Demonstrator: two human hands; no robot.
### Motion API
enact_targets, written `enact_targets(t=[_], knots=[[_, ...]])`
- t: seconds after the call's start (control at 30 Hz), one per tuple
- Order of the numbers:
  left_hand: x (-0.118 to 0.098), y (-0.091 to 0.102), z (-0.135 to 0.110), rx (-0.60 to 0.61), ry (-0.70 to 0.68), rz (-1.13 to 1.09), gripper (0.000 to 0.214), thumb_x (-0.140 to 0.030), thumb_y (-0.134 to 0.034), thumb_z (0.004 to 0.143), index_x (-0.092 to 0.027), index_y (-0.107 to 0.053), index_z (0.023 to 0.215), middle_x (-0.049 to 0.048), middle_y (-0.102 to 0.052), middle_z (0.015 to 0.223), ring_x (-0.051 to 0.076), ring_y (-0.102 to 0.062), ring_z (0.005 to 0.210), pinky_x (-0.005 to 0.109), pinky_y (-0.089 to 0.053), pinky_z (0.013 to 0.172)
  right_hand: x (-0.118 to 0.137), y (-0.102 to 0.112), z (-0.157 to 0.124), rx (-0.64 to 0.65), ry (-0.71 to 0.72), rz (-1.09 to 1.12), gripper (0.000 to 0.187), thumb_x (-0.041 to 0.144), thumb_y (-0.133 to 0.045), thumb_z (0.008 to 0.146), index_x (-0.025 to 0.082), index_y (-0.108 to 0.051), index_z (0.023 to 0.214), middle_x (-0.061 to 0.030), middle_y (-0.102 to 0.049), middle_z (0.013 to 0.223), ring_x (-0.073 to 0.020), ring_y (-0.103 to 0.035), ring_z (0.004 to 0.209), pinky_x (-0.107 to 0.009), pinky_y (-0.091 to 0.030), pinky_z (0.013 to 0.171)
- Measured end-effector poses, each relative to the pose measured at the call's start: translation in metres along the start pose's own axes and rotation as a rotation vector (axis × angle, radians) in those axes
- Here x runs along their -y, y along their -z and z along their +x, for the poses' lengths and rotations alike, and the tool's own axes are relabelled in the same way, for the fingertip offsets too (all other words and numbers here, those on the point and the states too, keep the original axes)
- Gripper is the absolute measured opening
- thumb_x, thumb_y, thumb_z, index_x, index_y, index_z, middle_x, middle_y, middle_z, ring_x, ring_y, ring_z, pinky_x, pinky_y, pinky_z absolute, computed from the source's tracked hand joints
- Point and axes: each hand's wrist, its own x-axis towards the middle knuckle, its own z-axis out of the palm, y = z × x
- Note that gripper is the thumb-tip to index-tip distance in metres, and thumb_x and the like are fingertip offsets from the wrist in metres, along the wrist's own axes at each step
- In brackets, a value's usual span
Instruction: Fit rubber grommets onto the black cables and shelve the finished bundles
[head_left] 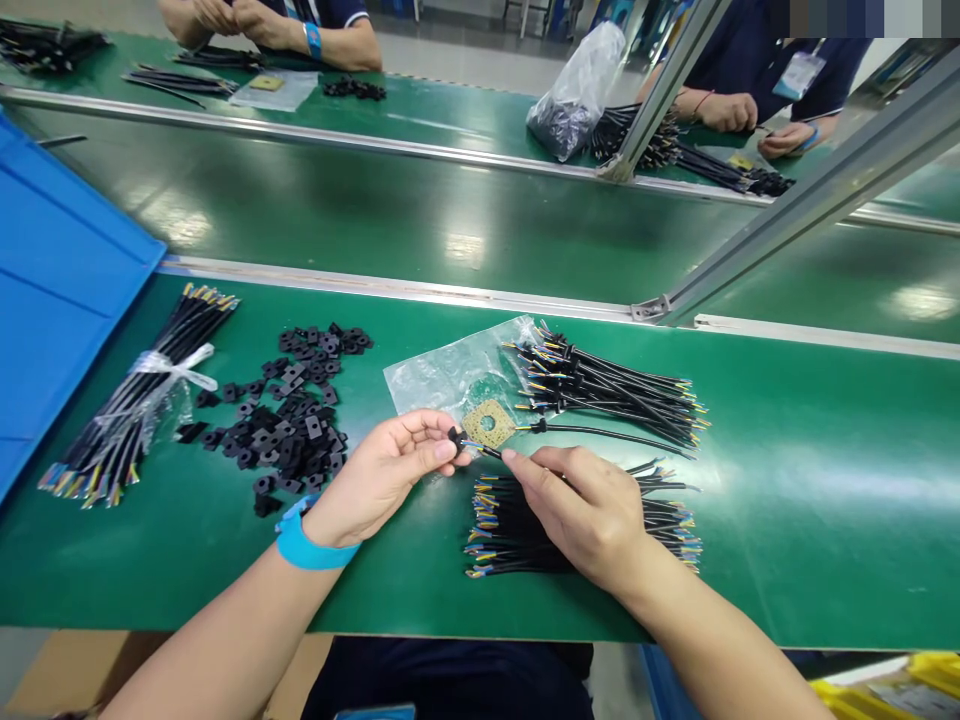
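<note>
My left hand (409,450), with a blue band on its wrist, pinches a small black rubber grommet (457,437) between thumb and fingers. My right hand (589,505) grips a black cable (491,452) near its stripped end, whose coloured wires point at the grommet. Whether the wire tips sit inside the grommet I cannot tell. Beneath my right hand lies a row of black cables (517,530) with bare coloured ends. Just behind the fingers is a yellowish square pad with a round hole (489,424), resting on a clear plastic bag (442,370).
A pile of black grommets (300,425) lies left of my hands, beside a tied cable bundle (146,390) and a blue bin (60,290). Cables with grommets fitted (615,390) lie at the back right. A metal frame post (787,190) slants above. Two co-workers' hands work across the bench.
</note>
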Motion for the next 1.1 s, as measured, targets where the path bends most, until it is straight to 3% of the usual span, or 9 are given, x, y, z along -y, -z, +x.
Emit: enact_targets(t=[0.2, 0.33, 0.53, 0.7, 0.87, 1.03, 1.1], knots=[[-0.002, -0.001, -0.004, -0.045, -0.075, 0.217, 0.022, -0.028, -0.089, 0.077, -0.019, -0.076, 0.092, -0.0006, -0.079, 0.082, 0.008, -0.076, 0.078, 0.01, -0.058, 0.075, 0.003, 0.007, -0.002, 0.039, 0.041, -0.028, 0.028, 0.007, -0.064, 0.095, 0.009, -0.071, 0.123, -0.0073, -0.074, 0.092, -0.0155, -0.06, 0.072, -0.029, -0.05, 0.065], [-0.002, 0.001, -0.003, -0.017, -0.059, 0.201, 0.021, -0.029, -0.089, 0.078, -0.02, -0.076, 0.091, -0.0009, -0.078, 0.078, 0.009, -0.076, 0.076, 0.012, -0.059, 0.074, 0.003, 0.01, -0.002, 0.069, 0.068, -0.052, 0.028, 0.008, -0.065, 0.095, 0.007, -0.071, 0.122, -0.0085, -0.074, 0.093, -0.0162, -0.06, 0.073, -0.03, -0.052, 0.067], [-0.002, 0.001, -0.003, -0.042, -0.089, 0.239, 0.022, -0.03, -0.089, 0.078, -0.019, -0.075, 0.091, 0.001, -0.079, 0.081, 0.012, -0.078, 0.078, 0.015, -0.061, 0.075, 0.005, 0.015, 0.002, 0.025, 0.051, -0.051, 0.024, 0.007, -0.063, 0.096, 0.009, -0.073, 0.118, -0.0062, -0.075, 0.089, -0.0131, -0.06, 0.07, -0.028, -0.051, 0.067], [-0.002, -0.006, -0.005, -0.1, -0.16, 0.368, 0.023, -0.029, -0.088, 0.077, -0.017, -0.075, 0.091, 0.003, -0.079, 0.078, 0.013, -0.075, 0.071, 0.017, -0.061, 0.067, 0.008, 0.024, 0.009, -0.032, 0.169, -0.076, 0.021, 0.011, -0.061, 0.097, 0.008, -0.076, 0.111, -0.0056, -0.075, 0.085, -0.0133, -0.063, 0.072, -0.028, -0.048, 0.062], [-0.004, -0.006, -0.005, -0.105, -0.158, 0.388, 0.022, -0.032, -0.087, 0.078, -0.017, -0.075, 0.089, 0.0041, -0.078, 0.076, 0.015, -0.075, 0.07, 0.021, -0.062, 0.068, 0.005, 0.029, 0.011, -0.04, 0.243, -0.064, 0.022, 0.013, -0.058, 0.099, 0.015, -0.079, 0.106, -0.0028, -0.076, 0.084, -0.0111, -0.065, 0.07, -0.025, -0.051, 0.061], [-0.003, 0.001, -0.006, -0.045, -0.287, 0.446, 0.016, -0.028, -0.085, 0.08, -0.019, -0.075, 0.086, 0.0085, -0.079, 0.108, 0.019, -0.076, 0.094, 0.026, -0.063, 0.079, 0.004, 0.029, 0.012, -0.021, 0.219, -0.049, 0.02, 0.014, -0.061, 0.098, 0.017, -0.077, 0.109, -0.0026, -0.077, 0.085, -0.0109, -0.066, 0.071, -0.025, -0.051, 0.06], [-0.002, 0.002, -0.008, -0.05, -0.374, 0.518, 0.012, -0.026, -0.084, 0.081, -0.021, -0.073, 0.083, 0.0068, -0.078, 0.109, 0.02, -0.075, 0.099, 0.027, -0.062, 0.083, 0.004, 0.028, 0.013, -0.032, 0.222, -0.082, 0.02, 0.013, -0.059, 0.098, 0.018, -0.078, 0.106, -0.0016, -0.077, 0.085, -0.01, -0.065, 0.071, -0.024, -0.05, 0.06]])
